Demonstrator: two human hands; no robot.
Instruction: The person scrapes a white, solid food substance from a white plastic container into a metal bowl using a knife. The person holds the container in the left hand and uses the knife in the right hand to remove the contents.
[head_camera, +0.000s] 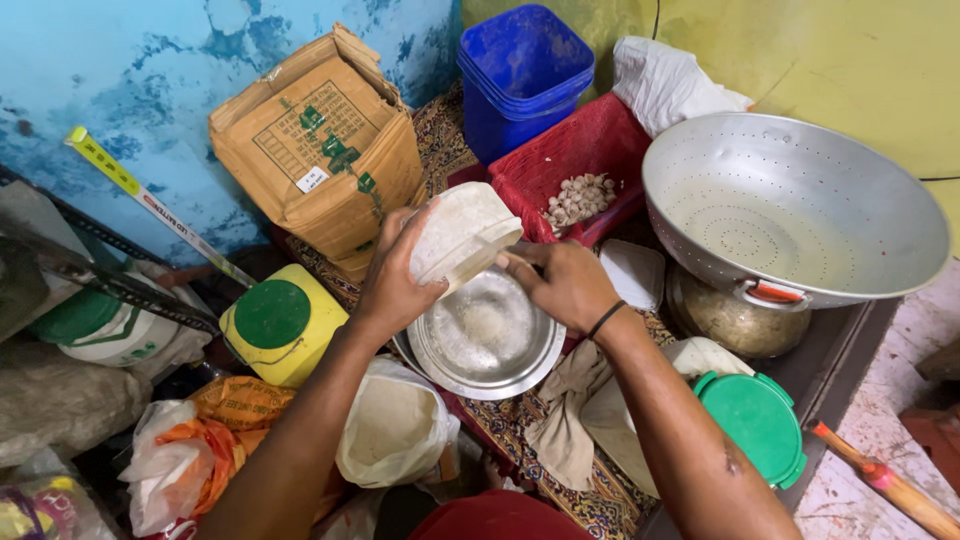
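Blue peeling wall behind; patterned cloth surface (560, 480) below. Left hand (395, 280) wrapped around white square plastic tub (462, 232), tilted mouth-down over round shiny steel bowl (487, 335). Right hand (570, 285) closed at tub rim, fingers curled; any tool gripped cannot be told. Bowl holding white powdery residue. Red plastic basket (575, 160) containing pale garlic cloves (580, 198). Large perforated aluminium colander (795, 205) resting on brass pot (735, 320). Yellow jar, green lid (272, 315), beside bowl.
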